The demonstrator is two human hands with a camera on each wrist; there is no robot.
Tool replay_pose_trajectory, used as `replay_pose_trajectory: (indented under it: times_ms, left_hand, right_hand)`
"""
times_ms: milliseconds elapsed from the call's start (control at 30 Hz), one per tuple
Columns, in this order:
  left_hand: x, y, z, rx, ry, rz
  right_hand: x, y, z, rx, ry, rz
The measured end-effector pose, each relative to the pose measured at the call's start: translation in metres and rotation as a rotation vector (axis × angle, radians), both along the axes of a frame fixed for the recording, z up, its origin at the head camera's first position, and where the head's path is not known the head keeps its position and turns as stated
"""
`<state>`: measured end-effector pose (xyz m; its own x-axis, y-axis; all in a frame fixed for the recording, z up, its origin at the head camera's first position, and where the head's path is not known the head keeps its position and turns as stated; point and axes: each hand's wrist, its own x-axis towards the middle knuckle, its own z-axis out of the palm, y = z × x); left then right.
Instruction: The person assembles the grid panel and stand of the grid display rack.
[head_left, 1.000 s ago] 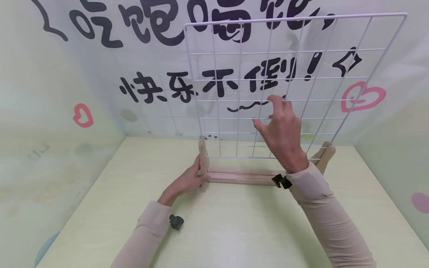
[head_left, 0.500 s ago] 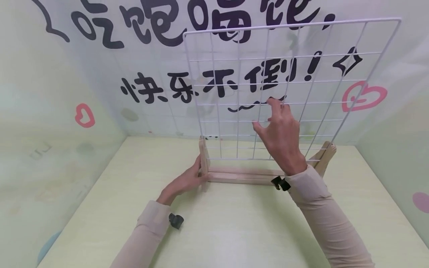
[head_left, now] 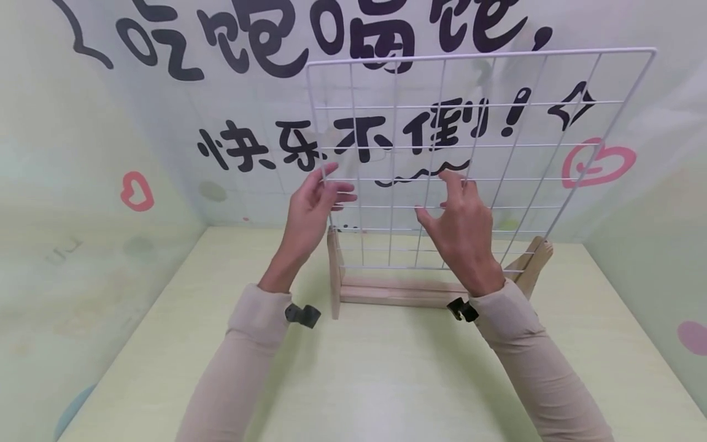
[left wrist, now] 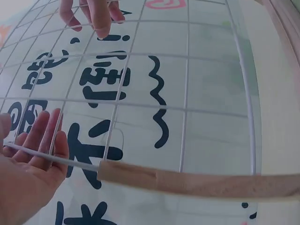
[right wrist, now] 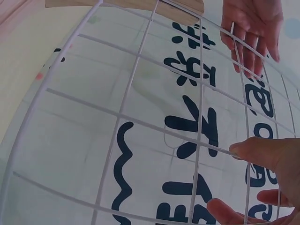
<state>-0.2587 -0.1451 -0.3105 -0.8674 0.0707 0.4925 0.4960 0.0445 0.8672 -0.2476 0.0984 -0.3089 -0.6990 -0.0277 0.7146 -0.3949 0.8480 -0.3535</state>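
Observation:
A white wire grid panel (head_left: 480, 56) stands upright, its lower part between the end pieces of a wooden stand. The stand has a low crossbar (head_left: 394, 299), a left upright (head_left: 334, 273) and a right upright (head_left: 533, 265). My right hand (head_left: 466, 236) holds the grid right of its middle, thumb in front on a wire and fingertips through the openings. At the grid's left edge is my left hand (head_left: 305, 218), just above the left upright. Its loosely extended fingers reach behind the edge wire in the left wrist view, the palm facing the panel.
The stand rests on a pale wood-look table (head_left: 381, 374). Close behind rises a white backdrop (head_left: 259, 196) with black lettering and pink hearts. Similar sheets flank both sides. Each wrist carries a small black camera mount (head_left: 302, 315).
My left hand has left the stand's left upright and risen to the grid's left edge. The grid has come down, its top edge lower, and my right hand has dropped slightly with it.

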Motion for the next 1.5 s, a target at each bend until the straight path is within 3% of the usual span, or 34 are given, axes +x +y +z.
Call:
replay_pose_trajectory:
  times_ms: [267, 500, 600, 700, 833, 933, 1033, 1167, 1300, 1500]
  left_hand:
    - [-0.005, 0.014, 0.009, 0.173, -0.073, 0.041]
    - [-0.006, 0.023, 0.012, 0.218, -0.081, 0.108]
    - [-0.005, 0.026, 0.012, 0.204, -0.079, 0.126]
    - [-0.004, 0.028, 0.012, 0.180, -0.070, 0.139]
    - [-0.003, 0.030, 0.011, 0.173, -0.064, 0.151]
    - [-0.003, 0.030, 0.011, 0.177, -0.069, 0.153]
    - [-0.003, 0.030, 0.010, 0.172, -0.075, 0.151]
    - [-0.002, 0.029, 0.009, 0.166, -0.070, 0.149]
    - [-0.002, 0.028, 0.008, 0.180, -0.071, 0.140]
    - [-0.001, 0.027, 0.002, 0.217, -0.099, 0.113]
  right_hand:
    - [0.001, 0.002, -0.001, 0.021, 0.007, 0.007]
    - [0.006, 0.026, 0.006, 0.137, -0.013, 0.108]
    - [0.006, 0.040, 0.007, 0.172, 0.083, 0.146]
    - [0.006, 0.052, 0.006, 0.108, 0.256, 0.136]
    - [0.005, 0.069, 0.009, -0.126, 0.495, 0.005]
    - [0.003, 0.087, 0.013, -0.287, 0.569, -0.134]
    - [0.001, 0.107, 0.014, -0.375, 0.529, -0.281]
    - [0.003, 0.128, 0.007, -0.407, 0.327, -0.354]
    - [0.004, 0.135, -0.002, -0.408, 0.157, -0.306]
    - [0.005, 0.137, -0.007, -0.395, 0.118, -0.248]
